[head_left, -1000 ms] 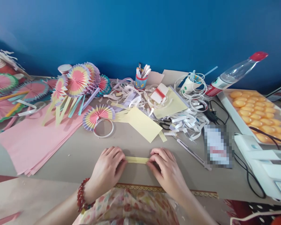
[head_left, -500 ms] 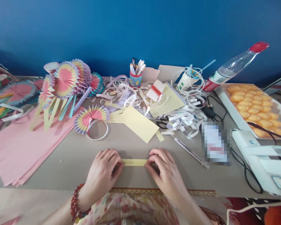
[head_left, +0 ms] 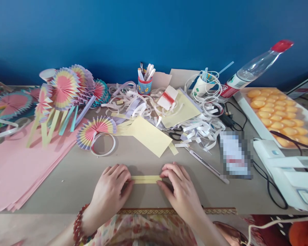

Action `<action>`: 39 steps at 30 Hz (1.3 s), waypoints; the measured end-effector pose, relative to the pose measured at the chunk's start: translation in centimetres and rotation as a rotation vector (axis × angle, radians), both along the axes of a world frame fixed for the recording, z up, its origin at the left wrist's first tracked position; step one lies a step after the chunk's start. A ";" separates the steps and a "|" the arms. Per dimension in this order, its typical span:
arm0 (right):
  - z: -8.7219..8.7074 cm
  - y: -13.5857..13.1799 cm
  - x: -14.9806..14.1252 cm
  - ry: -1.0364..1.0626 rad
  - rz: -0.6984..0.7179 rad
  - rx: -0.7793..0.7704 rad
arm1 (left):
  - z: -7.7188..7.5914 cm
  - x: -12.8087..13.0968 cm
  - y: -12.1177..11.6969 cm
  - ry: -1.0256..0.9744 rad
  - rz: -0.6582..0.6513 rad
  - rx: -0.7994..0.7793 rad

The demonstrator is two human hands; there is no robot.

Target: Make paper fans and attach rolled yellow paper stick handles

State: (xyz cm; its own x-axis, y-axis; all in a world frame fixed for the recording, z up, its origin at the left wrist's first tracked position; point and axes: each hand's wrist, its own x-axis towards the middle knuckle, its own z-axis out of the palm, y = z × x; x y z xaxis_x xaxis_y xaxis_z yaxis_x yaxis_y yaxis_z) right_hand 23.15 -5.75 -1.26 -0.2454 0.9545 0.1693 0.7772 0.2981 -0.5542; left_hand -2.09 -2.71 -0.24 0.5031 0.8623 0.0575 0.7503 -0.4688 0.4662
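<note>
A narrow folded strip of yellow paper (head_left: 145, 179) lies crosswise on the table close to its front edge. My left hand (head_left: 113, 186) pinches the strip's left end between thumb and fingers. At the other end, my right hand (head_left: 179, 186) has its curled fingertips and thumb on the paper. Both ends are hidden under the fingers. Beyond my hands lie a pale yellow sheet (head_left: 151, 136), a half-round pleated paper fan (head_left: 96, 130) and a roll of tape (head_left: 114, 147) touching the fan.
Pink sheets (head_left: 28, 171) and finished paper fans (head_left: 65, 89) occupy the left. Paper scraps (head_left: 137, 106), a pen cup (head_left: 144, 86), scissors (head_left: 176, 134) and a utility knife (head_left: 206, 164) lie ahead. A bottle (head_left: 255, 70), an egg tray (head_left: 274, 116) and a white power strip (head_left: 284, 174) stand right.
The view has shifted slightly, so the table's things sit a little further left. My right thumb has moved slightly along the strip; both hands stay at its ends.
</note>
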 end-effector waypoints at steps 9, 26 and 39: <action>0.4 0.1 -0.1 0.004 -0.013 0.011 | -0.1 -0.1 0.1 0.018 -0.012 0.003; 0.7 0.5 -0.8 -0.095 0.212 0.123 | 0.9 0.6 0.3 0.149 -0.016 -0.016; 0.7 1.3 -0.5 -0.176 0.353 0.152 | 0.7 0.7 0.3 0.167 -0.018 -0.001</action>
